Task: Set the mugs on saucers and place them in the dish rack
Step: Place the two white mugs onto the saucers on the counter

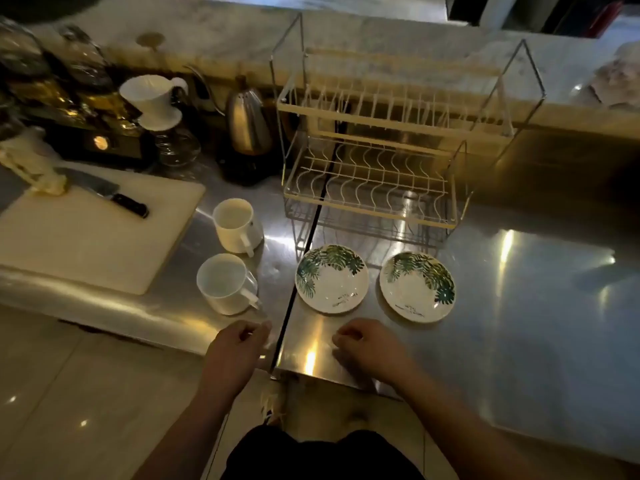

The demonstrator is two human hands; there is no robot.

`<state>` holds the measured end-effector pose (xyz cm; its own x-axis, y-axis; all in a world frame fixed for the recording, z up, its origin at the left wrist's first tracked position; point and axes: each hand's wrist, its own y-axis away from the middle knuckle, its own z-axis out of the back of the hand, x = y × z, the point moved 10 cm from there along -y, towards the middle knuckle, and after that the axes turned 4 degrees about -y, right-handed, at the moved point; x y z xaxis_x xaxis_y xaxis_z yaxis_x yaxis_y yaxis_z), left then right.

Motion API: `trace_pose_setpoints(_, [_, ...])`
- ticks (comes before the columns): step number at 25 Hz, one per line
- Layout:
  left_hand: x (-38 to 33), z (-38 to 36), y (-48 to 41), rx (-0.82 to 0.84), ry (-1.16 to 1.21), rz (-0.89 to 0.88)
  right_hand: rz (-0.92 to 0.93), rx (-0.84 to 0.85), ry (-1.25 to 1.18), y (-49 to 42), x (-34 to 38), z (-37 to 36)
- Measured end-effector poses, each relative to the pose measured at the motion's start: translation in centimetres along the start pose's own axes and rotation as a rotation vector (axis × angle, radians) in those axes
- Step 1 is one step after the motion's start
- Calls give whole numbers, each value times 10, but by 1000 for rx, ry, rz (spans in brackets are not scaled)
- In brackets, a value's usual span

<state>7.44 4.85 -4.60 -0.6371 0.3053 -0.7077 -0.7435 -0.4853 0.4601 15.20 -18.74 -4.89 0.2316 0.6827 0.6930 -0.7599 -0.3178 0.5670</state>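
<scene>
Mugs (232, 258) x2 stand mid-left on desk (519, 306), saucers (374, 285) centre, bare; your left hand (235, 351) & right hand (370, 348) at lower centre, fingers loosely curled, holding nothing.

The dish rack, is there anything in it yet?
Empty. Both tiers of the dish rack show only bare wires, and the two mugs and two saucers sit on the counter.
</scene>
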Motion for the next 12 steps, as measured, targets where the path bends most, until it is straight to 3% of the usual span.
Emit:
trace_pose_setpoints(4, [5,5,-11,-171,275,163,131,-112,7,-31,52,-3])
trace_pose_setpoints(12, [16,-10,-32,-240,611,260,142,-84,-178,-122,132,-21])
